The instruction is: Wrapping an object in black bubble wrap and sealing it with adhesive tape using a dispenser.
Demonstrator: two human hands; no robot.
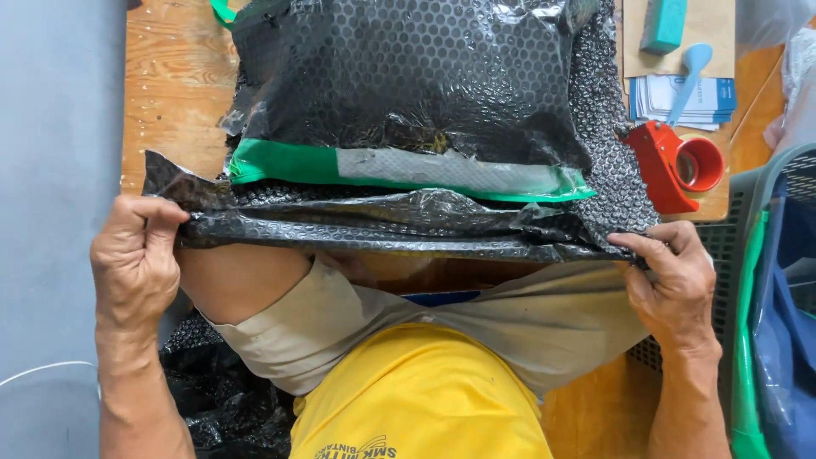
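Black bubble wrap (399,223) stretches across the wooden table (170,93), its near edge pulled taut between both hands. On it lies a parcel (408,76) already wrapped in the same black sheet, a green and grey tape band (399,170) along its near side. The left hand (136,255) pinches the sheet's left corner; the right hand (676,285) grips the right corner. A red tape dispenser (680,166) sits just right of the sheet.
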